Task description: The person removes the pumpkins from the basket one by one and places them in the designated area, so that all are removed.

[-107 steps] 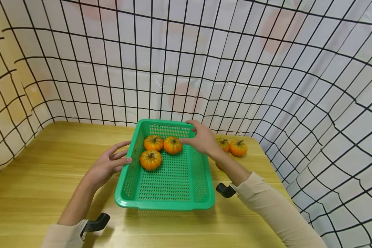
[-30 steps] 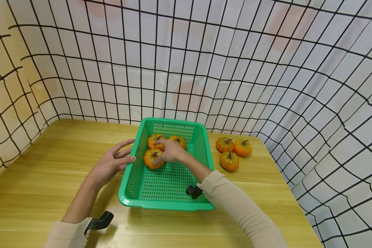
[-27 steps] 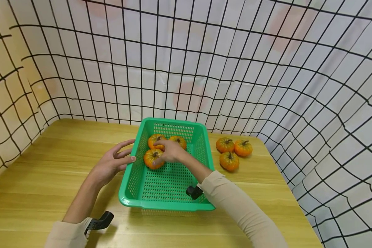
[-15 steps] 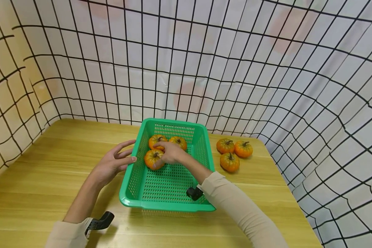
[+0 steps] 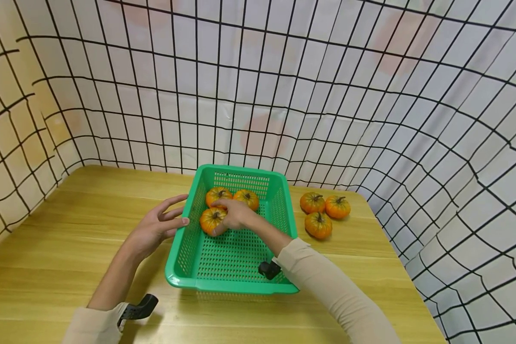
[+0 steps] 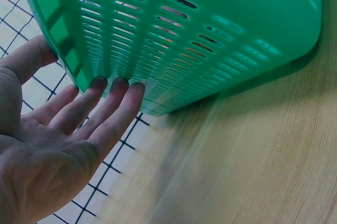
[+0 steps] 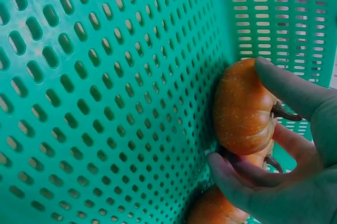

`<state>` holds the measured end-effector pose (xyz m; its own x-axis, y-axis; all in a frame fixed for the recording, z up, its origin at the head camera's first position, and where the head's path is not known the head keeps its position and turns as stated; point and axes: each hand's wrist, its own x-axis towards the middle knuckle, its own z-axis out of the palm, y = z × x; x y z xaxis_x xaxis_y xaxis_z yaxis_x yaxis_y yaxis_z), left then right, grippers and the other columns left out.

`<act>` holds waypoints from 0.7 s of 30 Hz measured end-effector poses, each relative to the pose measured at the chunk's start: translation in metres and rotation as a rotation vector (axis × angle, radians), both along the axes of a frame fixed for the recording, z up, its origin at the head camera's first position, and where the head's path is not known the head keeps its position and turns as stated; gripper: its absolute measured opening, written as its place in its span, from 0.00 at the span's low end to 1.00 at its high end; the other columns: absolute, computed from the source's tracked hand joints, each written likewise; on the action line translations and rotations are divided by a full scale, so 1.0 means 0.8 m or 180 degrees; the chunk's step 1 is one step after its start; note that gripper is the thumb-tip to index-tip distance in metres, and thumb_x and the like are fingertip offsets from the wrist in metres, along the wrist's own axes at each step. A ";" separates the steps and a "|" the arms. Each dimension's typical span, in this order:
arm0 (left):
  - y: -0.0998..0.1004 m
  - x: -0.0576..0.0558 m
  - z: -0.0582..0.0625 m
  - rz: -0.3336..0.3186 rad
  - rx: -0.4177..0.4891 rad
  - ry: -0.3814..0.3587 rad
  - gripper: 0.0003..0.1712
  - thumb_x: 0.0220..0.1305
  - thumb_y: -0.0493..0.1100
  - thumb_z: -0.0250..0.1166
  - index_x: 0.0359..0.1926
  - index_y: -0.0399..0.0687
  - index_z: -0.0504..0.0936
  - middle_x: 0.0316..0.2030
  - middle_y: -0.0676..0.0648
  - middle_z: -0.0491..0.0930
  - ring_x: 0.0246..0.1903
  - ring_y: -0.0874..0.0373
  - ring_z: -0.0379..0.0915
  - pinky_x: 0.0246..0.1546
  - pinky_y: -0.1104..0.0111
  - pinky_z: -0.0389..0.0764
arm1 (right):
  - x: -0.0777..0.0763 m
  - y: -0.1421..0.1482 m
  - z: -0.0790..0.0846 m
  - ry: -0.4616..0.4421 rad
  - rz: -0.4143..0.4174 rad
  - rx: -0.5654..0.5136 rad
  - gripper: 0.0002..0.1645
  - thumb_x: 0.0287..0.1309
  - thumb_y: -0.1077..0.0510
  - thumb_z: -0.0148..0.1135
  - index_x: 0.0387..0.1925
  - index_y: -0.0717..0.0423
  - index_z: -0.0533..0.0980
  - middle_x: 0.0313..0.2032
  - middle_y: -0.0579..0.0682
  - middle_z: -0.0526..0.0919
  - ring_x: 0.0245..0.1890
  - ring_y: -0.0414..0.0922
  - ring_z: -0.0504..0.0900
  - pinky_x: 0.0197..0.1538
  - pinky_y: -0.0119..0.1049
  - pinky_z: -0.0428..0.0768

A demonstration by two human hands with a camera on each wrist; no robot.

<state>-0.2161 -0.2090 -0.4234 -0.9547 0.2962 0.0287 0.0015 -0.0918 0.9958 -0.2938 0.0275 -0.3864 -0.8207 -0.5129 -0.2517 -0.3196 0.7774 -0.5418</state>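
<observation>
Pinched between thumb and curled fingers of right hand point(image 5: 237, 215): front pumpkin point(image 5: 210, 220), low inside green basket point(image 5: 232, 286), apparently not lifted. Two more pumpkins point(image 5: 247, 198) crowded just beyond; apt to be nudged by fingers wedged alongside. Slip possible too, from smooth skin and a fingertip hold. Left hand point(image 5: 149, 232) spread, fingers straight against basket's outer wall; sliding likely if rim knocked by right sleeve point(image 5: 327, 282). Farther right, on table point(image 5: 60, 239): three loose pumpkins point(image 5: 318, 226).
</observation>
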 end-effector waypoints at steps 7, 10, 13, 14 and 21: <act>0.001 -0.001 -0.001 0.0021 -0.0013 -0.0008 0.44 0.69 0.37 0.65 0.79 0.50 0.54 0.75 0.32 0.59 0.57 0.51 0.80 0.52 0.63 0.84 | 0.001 0.000 -0.001 0.0042 0.0014 -0.0003 0.49 0.49 0.50 0.81 0.72 0.42 0.69 0.72 0.51 0.70 0.71 0.56 0.69 0.67 0.52 0.74; 0.001 -0.001 -0.001 0.0035 -0.0044 -0.0009 0.44 0.69 0.38 0.65 0.79 0.51 0.54 0.75 0.32 0.59 0.57 0.52 0.80 0.53 0.63 0.84 | 0.001 0.001 0.000 0.0055 0.0009 0.0002 0.49 0.49 0.50 0.81 0.72 0.42 0.69 0.72 0.51 0.70 0.71 0.55 0.69 0.67 0.52 0.75; 0.002 -0.001 -0.001 0.0036 -0.0079 -0.0009 0.44 0.69 0.38 0.65 0.80 0.51 0.53 0.75 0.32 0.59 0.57 0.54 0.80 0.53 0.64 0.84 | 0.002 0.001 0.000 0.0054 0.0005 0.0008 0.49 0.49 0.50 0.81 0.72 0.42 0.69 0.72 0.51 0.70 0.71 0.55 0.69 0.67 0.52 0.75; 0.002 -0.001 -0.001 0.0036 -0.0086 -0.0008 0.44 0.69 0.38 0.65 0.80 0.51 0.53 0.75 0.32 0.59 0.57 0.54 0.80 0.53 0.63 0.84 | 0.002 0.001 0.000 0.0056 -0.0001 0.0017 0.49 0.49 0.50 0.81 0.72 0.42 0.69 0.72 0.51 0.70 0.70 0.55 0.69 0.66 0.51 0.75; 0.001 0.000 0.000 0.0023 -0.0052 -0.0011 0.44 0.70 0.38 0.65 0.80 0.51 0.53 0.75 0.32 0.59 0.57 0.54 0.80 0.52 0.63 0.84 | 0.004 -0.001 0.002 0.0061 -0.0024 0.0063 0.48 0.50 0.50 0.81 0.72 0.41 0.69 0.72 0.51 0.70 0.71 0.55 0.69 0.67 0.51 0.75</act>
<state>-0.2162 -0.2079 -0.4235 -0.9568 0.2899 0.0207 -0.0014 -0.0756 0.9971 -0.2904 0.0270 -0.3850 -0.8293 -0.5018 -0.2460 -0.3239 0.7903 -0.5200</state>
